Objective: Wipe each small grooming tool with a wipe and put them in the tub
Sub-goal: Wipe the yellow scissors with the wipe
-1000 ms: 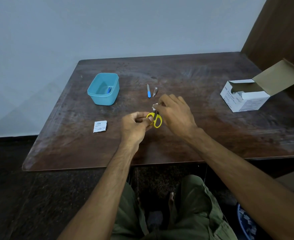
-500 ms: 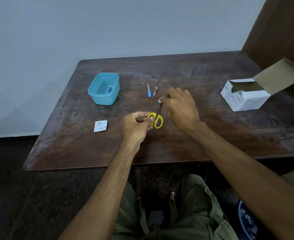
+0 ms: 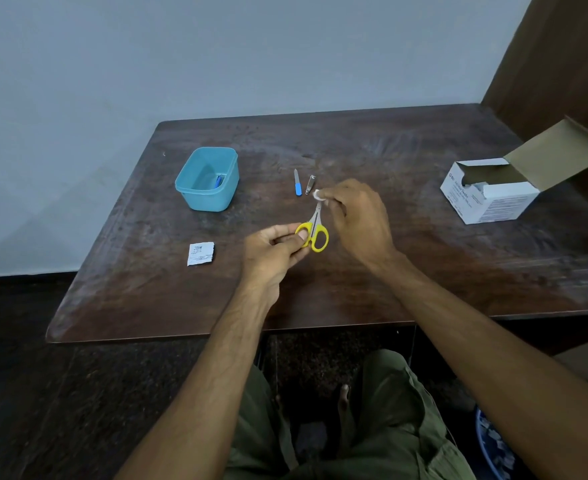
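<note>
Against a bare pale wall, the dark scuffed wooden counter (image 3: pixel 424 258) carries my work. My left hand (image 3: pixel 272 251) has its grip curled through one plastic loop of the small yellow-handled steel scissors (image 3: pixel 315 230), blades closed and pointing away from me. My right hand (image 3: pixel 358 216) pinches a small crumpled white wipe (image 3: pixel 318 195) right at the blade tips, so I judge the scissors' wiping stroke is at its end. Just beyond that right grip lie a slim blue-handled nail file (image 3: pixel 297 183) and a small metal nail clipper (image 3: pixel 310 184), apparently unwiped. Well to the left of both hands sits the teal rectangular plastic tub (image 3: pixel 195 199), a blue tool already inside. Next, I reckon, the scissors must travel there, which needs a sure hold.
</note>
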A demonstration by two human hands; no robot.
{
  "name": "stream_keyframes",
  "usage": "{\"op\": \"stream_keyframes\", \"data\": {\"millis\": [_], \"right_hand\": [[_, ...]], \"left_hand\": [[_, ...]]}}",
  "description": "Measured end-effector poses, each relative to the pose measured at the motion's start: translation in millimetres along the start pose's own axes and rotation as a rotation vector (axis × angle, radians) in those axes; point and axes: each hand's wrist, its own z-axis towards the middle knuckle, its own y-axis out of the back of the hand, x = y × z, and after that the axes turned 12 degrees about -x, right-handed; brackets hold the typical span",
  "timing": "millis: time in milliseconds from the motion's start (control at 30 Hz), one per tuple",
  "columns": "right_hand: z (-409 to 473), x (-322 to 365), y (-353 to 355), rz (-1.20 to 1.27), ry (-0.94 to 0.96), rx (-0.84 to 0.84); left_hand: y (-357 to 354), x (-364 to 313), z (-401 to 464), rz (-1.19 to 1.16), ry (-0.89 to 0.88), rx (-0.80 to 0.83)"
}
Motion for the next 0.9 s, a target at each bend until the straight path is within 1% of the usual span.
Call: {"op": "stream_keyframes", "data": {"millis": [67,133,333,433,567,667,767,900], "right_hand": [[-7.5,6.4,4.6,0.174,-0.125,0.023],[-12.4,8.7,7.9,0.285,-0.234,0.058],[2.3,1.9,5.7,0.32,-0.381,-0.015],[-3.6,7.0,8.7,0.343,-0.369,0.006],[-20.1,11.0,12.3,0.331,-0.284,0.06],[-14.6,8.2,10.9,0.27,-0.292,0.03],[-9.7,9.7,11.3,0.259,-0.312,0.005],[-18.5,13.9,13.1,0.185,-0.156,0.109]], "left_hand": [[0.2,-0.8,0.0,-0.026,0.028,0.004],[0.6,-0.6,-0.3,-0.03,0.038,0.005],[-0.6,-1.2,-4.0,-0.032,0.056,0.037],[-1.1,-3.1,-2.7,-0.041,0.055,0.028],[1.5,-2.5,-0.6,-0.039,0.048,0.023],[0.6,-0.7,-2.1,-0.027,0.051,0.023],[-1.6,-1.6,-3.6,-0.032,0.05,0.021],[2.1,-4.0,0.2,-0.021,0.035,-0.014]]}}
